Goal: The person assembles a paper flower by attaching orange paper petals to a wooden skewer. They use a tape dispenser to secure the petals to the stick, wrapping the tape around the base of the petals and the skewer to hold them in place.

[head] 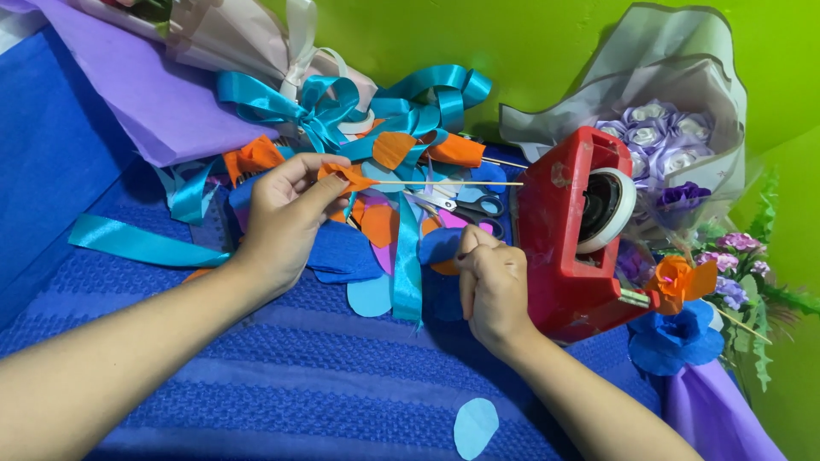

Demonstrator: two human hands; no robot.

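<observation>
My left hand (286, 218) pinches an orange paper petal (346, 176) wrapped on one end of a thin wooden skewer (453, 182), which points right toward the red tape dispenser (564, 235). My right hand (494, 286) is closed, resting on the blue cloth (282, 384) beside the dispenser's left side, over a pile of blue and orange paper petals (376, 226). Whether it holds something small is hidden by the fingers.
Teal ribbons (342, 111) and scissors (470, 207) lie behind the hands. A wrapped bouquet of purple roses (662, 137) stands at the right, with an orange paper flower (679, 277) and a blue one (675, 337) below it. A loose light-blue petal (475, 427) lies near the front.
</observation>
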